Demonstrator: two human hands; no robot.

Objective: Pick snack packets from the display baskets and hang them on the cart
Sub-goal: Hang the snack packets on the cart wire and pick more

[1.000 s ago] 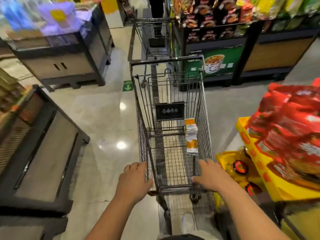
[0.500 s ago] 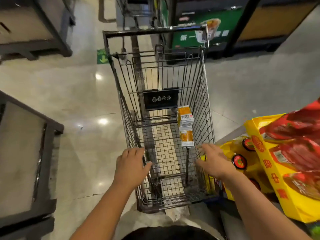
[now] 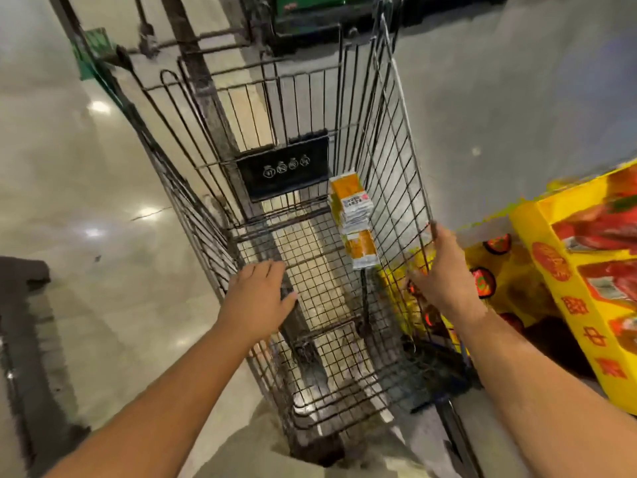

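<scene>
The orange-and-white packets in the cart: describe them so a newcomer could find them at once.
Start at the wire shopping cart in the middle of the aisle and follow its right-hand wall down. The orange-and-white packets sit as a stack against the inside of that wall, just right of the black sign plate. They are the only goods inside the cart; the red packs lie outside it.

Two bare forearms come up from the bottom of the frame, one at lower left, one at lower right. No sleeve, watch, band or glove shows on either. The left hand (image 3: 256, 298) and right hand (image 3: 443, 277) are bare, with no rings visible. Light grey trousers show at the bottom centre, blurred.
</scene>
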